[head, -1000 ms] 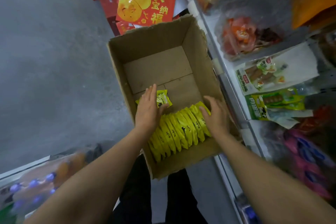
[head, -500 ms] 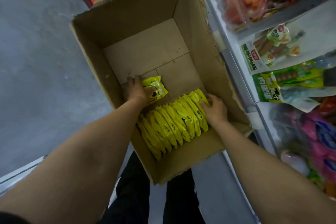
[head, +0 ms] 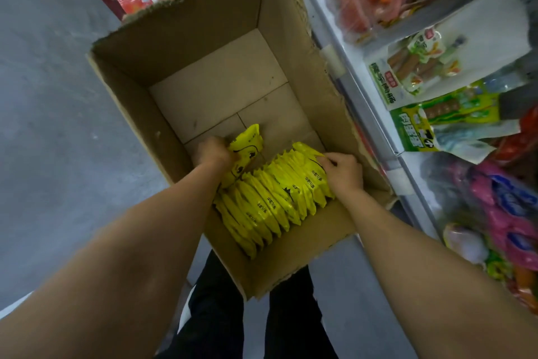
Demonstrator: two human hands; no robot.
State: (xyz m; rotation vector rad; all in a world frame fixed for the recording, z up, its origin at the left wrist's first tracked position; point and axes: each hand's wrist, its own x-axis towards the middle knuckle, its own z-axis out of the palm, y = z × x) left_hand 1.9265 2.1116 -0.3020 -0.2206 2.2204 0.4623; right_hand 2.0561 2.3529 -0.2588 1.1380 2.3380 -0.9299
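My left hand (head: 214, 152) is curled round a loose packet (head: 247, 144), low in the box (head: 186, 38) near its left wall. The loose packet stands tilted, its long axis running away from me and a little to the right, its far corner clear of my fingers.

The row (head: 273, 204) of like packets stands on edge just to the right. It runs diagonally from the near-left corner toward the right wall. My right hand (head: 345, 172) pinches the top edge of the row at its far end.

So the loose packet lies left of that far end and just beside it. Whether it touches the row lower down I cannot tell, because my wrist hides that part.

I judge the coming move turns on this: the loose packet has to swing right and turn until its face matches the others, then drop in at the end my right hand is holding. The left hand is the nearer one and already has it.
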